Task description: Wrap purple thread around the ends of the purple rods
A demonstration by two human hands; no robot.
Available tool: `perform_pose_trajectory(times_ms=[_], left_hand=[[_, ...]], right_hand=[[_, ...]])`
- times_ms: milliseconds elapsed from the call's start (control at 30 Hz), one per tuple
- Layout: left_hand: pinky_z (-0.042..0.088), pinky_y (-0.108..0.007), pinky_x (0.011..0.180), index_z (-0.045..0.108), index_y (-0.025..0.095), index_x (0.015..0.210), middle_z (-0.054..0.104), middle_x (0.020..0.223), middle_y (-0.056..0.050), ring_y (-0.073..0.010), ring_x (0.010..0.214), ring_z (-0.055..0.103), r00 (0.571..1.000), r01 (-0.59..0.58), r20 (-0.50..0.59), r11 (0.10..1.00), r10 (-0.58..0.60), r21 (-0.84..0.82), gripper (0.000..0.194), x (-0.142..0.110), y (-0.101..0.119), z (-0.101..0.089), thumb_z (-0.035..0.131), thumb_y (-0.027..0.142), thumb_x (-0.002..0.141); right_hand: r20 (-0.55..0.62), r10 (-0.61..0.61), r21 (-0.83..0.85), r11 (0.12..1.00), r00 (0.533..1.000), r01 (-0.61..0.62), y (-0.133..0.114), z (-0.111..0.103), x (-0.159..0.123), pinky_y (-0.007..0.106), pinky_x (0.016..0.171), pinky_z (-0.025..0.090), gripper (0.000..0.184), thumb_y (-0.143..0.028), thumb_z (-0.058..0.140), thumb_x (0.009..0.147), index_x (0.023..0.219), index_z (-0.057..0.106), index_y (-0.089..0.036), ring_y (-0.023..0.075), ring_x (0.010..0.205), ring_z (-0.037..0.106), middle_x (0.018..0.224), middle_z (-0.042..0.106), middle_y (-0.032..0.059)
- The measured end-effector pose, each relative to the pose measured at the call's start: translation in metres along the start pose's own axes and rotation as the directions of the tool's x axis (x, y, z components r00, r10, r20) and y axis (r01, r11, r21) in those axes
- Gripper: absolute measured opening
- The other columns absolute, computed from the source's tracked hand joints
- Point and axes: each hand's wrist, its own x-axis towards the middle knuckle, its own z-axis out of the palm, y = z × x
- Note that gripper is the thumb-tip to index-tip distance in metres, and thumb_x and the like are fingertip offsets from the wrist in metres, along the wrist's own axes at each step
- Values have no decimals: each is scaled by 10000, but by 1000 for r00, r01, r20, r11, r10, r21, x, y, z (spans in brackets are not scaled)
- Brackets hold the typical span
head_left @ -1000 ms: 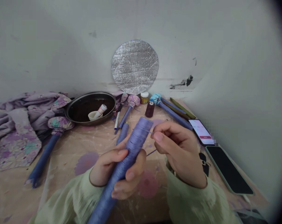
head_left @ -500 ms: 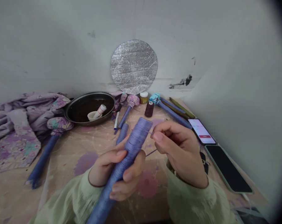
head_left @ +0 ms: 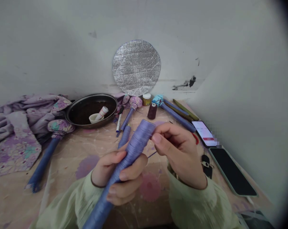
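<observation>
My left hand (head_left: 121,176) is closed around a thick rod wound in purple-blue thread (head_left: 136,140). The rod is tilted, its flat upper end away from me and its lower end running out of view at the bottom. At the right side of that upper end, my right hand (head_left: 176,148) is closed in a pinch of thumb and forefinger on a thin purple thread, mostly hidden by the fingertips. Behind the rod lies another blue-purple wrapped stick (head_left: 125,136), partly covered by the left hand and the rod.
To the left are a floral-headed mallet (head_left: 48,152), crumpled lilac cloth (head_left: 20,127) and a dark pan (head_left: 73,122) with a small white cup (head_left: 93,119). A dark thread spool (head_left: 152,112) stands behind. Two phones, one dark (head_left: 232,171), and keys (head_left: 207,167) lie right.
My right hand has moved slightly left, closer to the rod's upper end, uncovering the keys and a red object. My left hand and the rod have shifted slightly left.
</observation>
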Motion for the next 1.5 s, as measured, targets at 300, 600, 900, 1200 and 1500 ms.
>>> perform_pose_trajectory(times_ms=[300, 600, 900, 1200, 1500], left_hand=[[208, -99, 216, 460, 183, 650, 325, 397, 67, -31, 245, 221, 992, 106, -56, 986, -114, -126, 285, -11, -3, -2, 427, 346, 882], [241, -127, 189, 467, 203, 696, 340, 395, 63, -50, 219, 225, 973, 223, 89, 965, -212, -142, 285, -6, 0, -9, 426, 416, 882], [215, -169, 205, 535, 207, 786, 311, 359, 79, -54, 195, 222, 908, 353, 321, 905, -270, -237, 343, -6, -5, -21, 435, 529, 849], [454, -196, 589, 549, 161, 969, 601, 746, -24, -101, 638, 566, 837, 78, -439, 723, 326, 687, 257, -5, 11, -8, 599, 367, 824], [249, -152, 355, 503, 162, 809, 431, 530, 52, -38, 368, 335, 756, 189, -622, 842, 203, 505, 386, -16, -14, -9, 470, 545, 842]], right_hand=[[20, 3, 61, 998, 1000, -4, -1, 2, 1, 148, 432, 335, 95, -246, 627, 833, 760, 612, -188, 29, 478, 411, 561, 511, -61], [48, 81, 140, 986, 996, -87, -1, 1, 1, 145, 438, 339, 144, -250, 637, 828, 966, 622, -211, 26, 489, 440, 585, 513, -66], [310, 84, 215, 964, 947, -156, -1, -4, 0, 141, 436, 368, 187, -280, 544, 893, 1045, 619, -201, 34, 528, 494, 640, 555, -34], [147, 108, 80, 989, 983, -121, 5, 2, 2, 171, 437, 469, 180, -297, 613, 838, 980, 571, -196, 64, 462, 559, 571, 523, -69], [129, 254, -143, 961, 959, -236, 27, 6, -11, 183, 455, 459, 286, -402, 641, 786, 936, 594, -163, 85, 517, 583, 573, 555, -45]])
